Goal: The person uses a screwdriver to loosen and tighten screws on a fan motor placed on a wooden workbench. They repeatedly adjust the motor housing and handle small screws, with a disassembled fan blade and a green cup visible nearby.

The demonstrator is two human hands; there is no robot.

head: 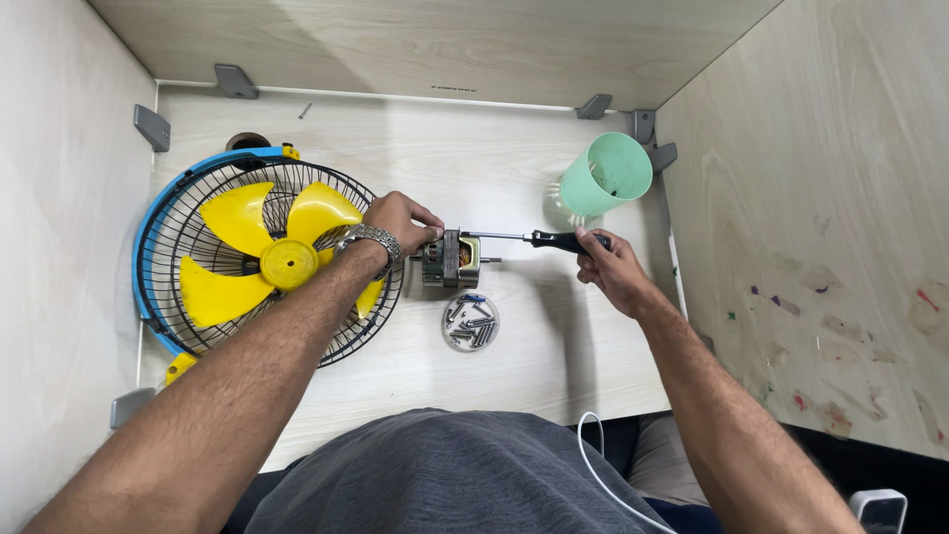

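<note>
A small fan motor (453,259) with a metal core lies on its side on the pale wooden desk (514,168). My left hand (400,223), with a metal watch on its wrist, grips the motor's left end. A screwdriver (539,238) with a black handle is in my right hand (605,265); its thin shaft lies level and its tip meets the top right of the motor. Left of the motor lies a black wire fan guard (188,262) with a blue rim, holding a yellow fan blade (272,257).
A small round clear dish (471,322) of several screws sits just in front of the motor. A mint green cup (607,174) lies tipped at the back right. Wooden walls with grey brackets close the desk on three sides. A white cable (593,465) runs over my lap.
</note>
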